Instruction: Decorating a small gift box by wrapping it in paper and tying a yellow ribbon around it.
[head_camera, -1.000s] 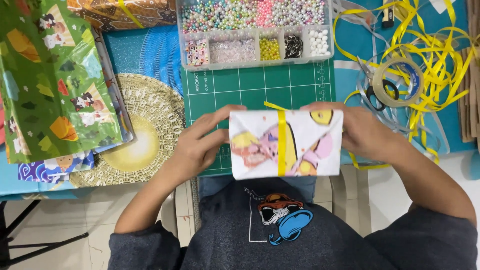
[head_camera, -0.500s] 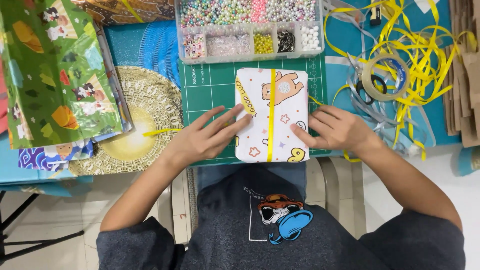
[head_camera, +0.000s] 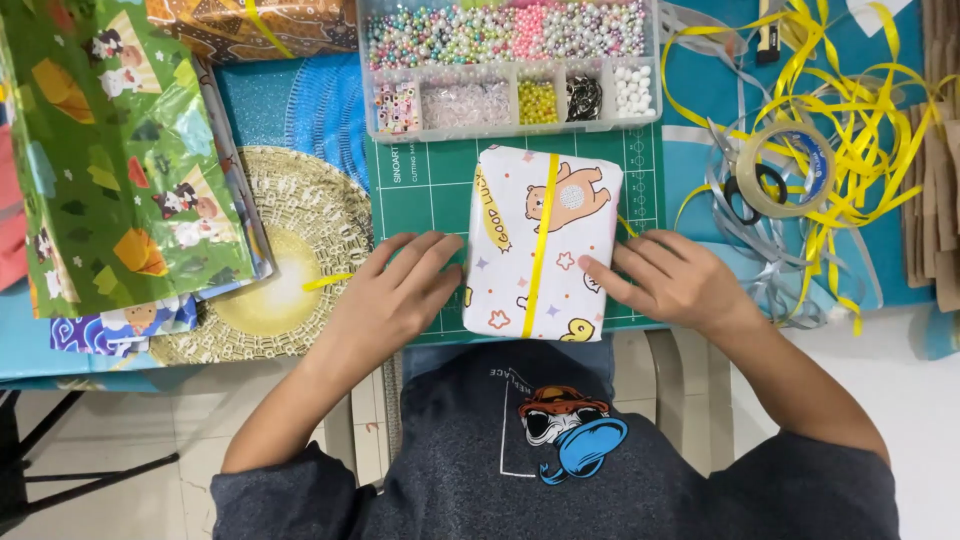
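While the wrapped gift box (head_camera: 540, 245) lies flat on the green cutting mat (head_camera: 425, 190) at the table's near edge, I see both hands pressed against its sides. My left hand (head_camera: 395, 295) rests open, fingers touching its left edge; my right hand (head_camera: 670, 280) lies open, fingertips on its right side. A yellow ribbon (head_camera: 538, 240) runs lengthwise over it. Neither hand grasps anything.

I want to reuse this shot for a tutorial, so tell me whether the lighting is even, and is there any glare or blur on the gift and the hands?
Head view: light is soft and even, shadows faint; wrapped gift, left hand and right hand look sharp; glare only on the glossy green wrapping paper; frame edges bend slightly.
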